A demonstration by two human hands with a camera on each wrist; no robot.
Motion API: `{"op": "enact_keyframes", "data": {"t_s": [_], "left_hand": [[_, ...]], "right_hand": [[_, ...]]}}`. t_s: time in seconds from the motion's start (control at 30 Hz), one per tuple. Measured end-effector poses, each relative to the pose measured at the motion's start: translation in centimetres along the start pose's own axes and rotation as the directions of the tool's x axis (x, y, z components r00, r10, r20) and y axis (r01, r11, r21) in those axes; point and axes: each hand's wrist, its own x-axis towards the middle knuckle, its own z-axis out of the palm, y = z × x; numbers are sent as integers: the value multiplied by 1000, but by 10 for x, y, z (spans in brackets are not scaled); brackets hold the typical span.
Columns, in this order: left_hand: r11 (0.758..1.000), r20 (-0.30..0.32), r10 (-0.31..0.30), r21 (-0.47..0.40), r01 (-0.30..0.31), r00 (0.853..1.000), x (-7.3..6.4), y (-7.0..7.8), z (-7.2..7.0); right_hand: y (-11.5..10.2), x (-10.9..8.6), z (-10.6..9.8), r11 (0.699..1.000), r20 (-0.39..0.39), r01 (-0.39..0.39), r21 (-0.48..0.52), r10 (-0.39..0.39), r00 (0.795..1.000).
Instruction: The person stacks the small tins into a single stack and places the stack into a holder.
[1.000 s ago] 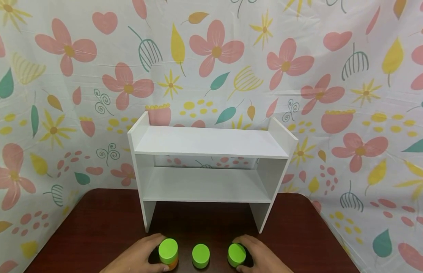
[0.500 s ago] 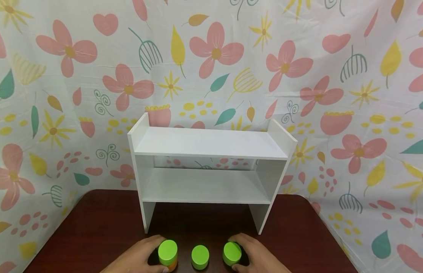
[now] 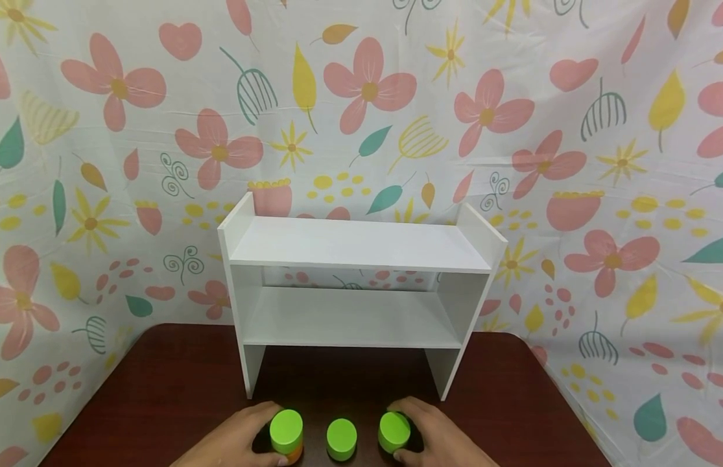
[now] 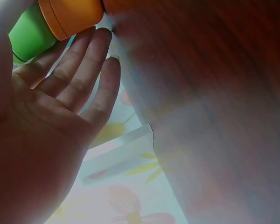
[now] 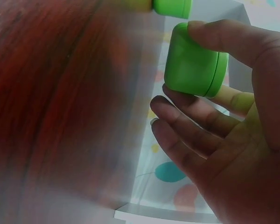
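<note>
And the left hand (image 3: 235, 436) is clamped on the orange jar with the green lid (image 3: 286, 433), the right hand (image 3: 439, 436) pinches the all-green jar (image 3: 393, 432), and a green-topped jar (image 3: 342, 441) sits between, touching neither! All three line up well out from the worktop's (image 3: 163, 389) far edge, before the white two-tier shelf (image 3: 355, 243).

White two-tier shelf (image 3: 355, 243) upright on dark red-brown table (image 3: 513, 402), flower-printed cloth (image 3: 361, 155) behind, yellow leaves, pink hearts

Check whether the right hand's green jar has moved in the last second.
Yes: judged against the white shelf in the head view, the green jar in the right hand has shifted left, toward the middle jar.
</note>
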Motion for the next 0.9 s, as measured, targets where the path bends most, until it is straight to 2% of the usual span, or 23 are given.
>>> {"op": "enact_keyframes", "data": {"t_s": [0.77, 0.9], "left_hand": [[1000, 11, -11, -1, 11, 1000, 1, -3, 3], [1000, 7, -19, 2, 19, 1000, 0, -3, 3]], "right_hand": [[-12, 5, -2, 1000, -11, 20, -10, -20, 1000], [-13, 5, -2, 999, -27, 48, -20, -48, 998]]}}
